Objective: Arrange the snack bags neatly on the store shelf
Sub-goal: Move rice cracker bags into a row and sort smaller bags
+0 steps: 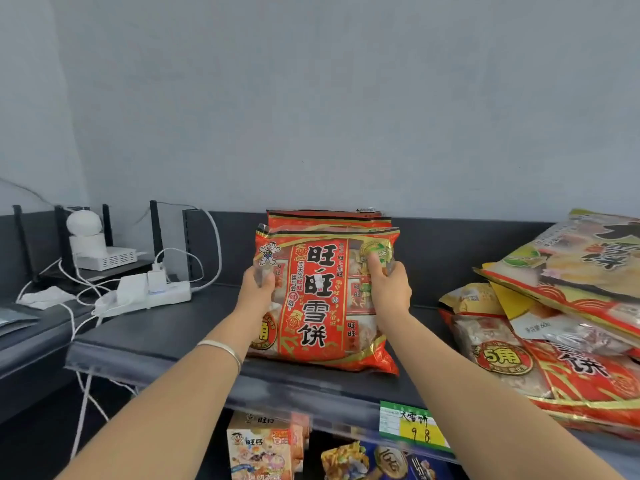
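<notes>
A big red snack bag (318, 299) with bold black characters stands upright on the dark shelf (166, 327), in the middle of the view. My left hand (258, 289) grips its left edge and my right hand (388, 289) grips its right side near the top. Behind it stand two more red bags (325, 216) of the same kind, only their top edges showing. At the right, a loose pile of red and yellow snack bags (561, 327) lies flat and askew on the shelf.
A white power strip (145, 299) with plugs and cables, a router (107, 258) and a white round camera (83, 223) sit at the left. A green and yellow price tag (412, 427) hangs on the shelf's front rail. Boxed snacks (263, 448) show on the lower shelf.
</notes>
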A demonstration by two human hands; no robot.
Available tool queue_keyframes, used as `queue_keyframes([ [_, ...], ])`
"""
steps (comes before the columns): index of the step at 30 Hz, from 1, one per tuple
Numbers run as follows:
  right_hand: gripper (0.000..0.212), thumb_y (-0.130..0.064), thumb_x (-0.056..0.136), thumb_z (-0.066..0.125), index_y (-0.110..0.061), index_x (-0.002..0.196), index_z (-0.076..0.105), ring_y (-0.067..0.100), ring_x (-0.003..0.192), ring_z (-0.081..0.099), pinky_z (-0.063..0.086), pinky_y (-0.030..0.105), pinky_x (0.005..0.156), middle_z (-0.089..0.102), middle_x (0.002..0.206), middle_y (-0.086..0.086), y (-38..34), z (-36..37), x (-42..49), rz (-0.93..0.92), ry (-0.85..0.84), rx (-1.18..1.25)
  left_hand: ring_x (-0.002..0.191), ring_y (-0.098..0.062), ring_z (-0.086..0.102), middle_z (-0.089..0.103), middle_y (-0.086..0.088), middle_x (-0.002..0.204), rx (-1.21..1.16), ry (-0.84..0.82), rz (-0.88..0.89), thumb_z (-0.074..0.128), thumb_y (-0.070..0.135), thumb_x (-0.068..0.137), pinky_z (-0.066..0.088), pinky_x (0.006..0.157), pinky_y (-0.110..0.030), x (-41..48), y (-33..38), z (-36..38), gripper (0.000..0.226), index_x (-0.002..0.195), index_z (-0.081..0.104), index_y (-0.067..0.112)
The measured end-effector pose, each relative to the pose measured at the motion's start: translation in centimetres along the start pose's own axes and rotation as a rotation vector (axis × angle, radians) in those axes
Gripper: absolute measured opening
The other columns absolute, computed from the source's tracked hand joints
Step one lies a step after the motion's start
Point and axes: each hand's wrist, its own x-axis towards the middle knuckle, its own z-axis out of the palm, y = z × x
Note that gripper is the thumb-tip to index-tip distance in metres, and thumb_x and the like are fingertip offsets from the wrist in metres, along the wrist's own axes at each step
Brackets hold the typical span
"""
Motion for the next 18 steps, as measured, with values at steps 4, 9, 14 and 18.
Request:
queue_keyframes([
  [4, 0.041, -0.058, 0.092, 0.047, -0.021, 0.111, 0.048, 0.019, 0.081, 0.067, 0.057, 0.044, 0.079, 0.063, 0.09, -0.002, 0.9, 0.4, 0.6, -0.031, 0.081, -0.001, 0.131, -0.028, 0.04, 0.046, 0.007, 0.14, 0.066, 0.016, 0.033, 0.042, 0.082, 0.06, 0.031, 0.105, -0.058, 2.2, -2.1, 0.9, 0.079, 0.13, 0.023, 0.053],
  [9, 0.044, -0.056, 0.094, 0.044, -0.02, 0.119, 0.042, 0.023, 0.086, 0.067, 0.057, 0.046, 0.08, 0.063, 0.099, 0.003, 0.6, 2.4, 0.9, -0.041, 0.078, -0.019, 0.129, -0.026, 0.044, 0.043, 0.007, 0.142, 0.127, 0.045, 0.12, 0.043, 0.084, 0.061, 0.032, 0.105, -0.06, 2.4, -1.0, 0.5, 0.085, 0.133, 0.016, 0.049],
  [14, 0.043, -0.058, 0.096, 0.035, -0.02, 0.114, 0.035, 0.025, 0.084, 0.067, 0.057, 0.048, 0.078, 0.063, 0.096, 0.004, 0.8, 3.4, 0.7, -0.007, 0.052, -0.142, 0.132, -0.032, 0.039, 0.035, -0.002, 0.147, 0.369, 0.067, 0.17, 0.037, 0.064, 0.088, 0.028, 0.107, -0.059, 2.8, -0.5, -0.1, 0.069, 0.145, 0.015, 0.035],
  [18, 0.041, -0.057, 0.096, 0.036, -0.02, 0.113, 0.035, 0.024, 0.083, 0.067, 0.057, 0.047, 0.079, 0.063, 0.096, 0.003, 0.7, 3.4, 0.4, -0.002, 0.062, -0.155, 0.133, -0.027, 0.032, 0.03, -0.006, 0.147, 0.774, 0.281, 0.403, 0.029, 0.047, 0.096, 0.023, 0.106, -0.054, 1.2, 0.0, 0.2, 0.052, 0.145, 0.024, 0.028],
])
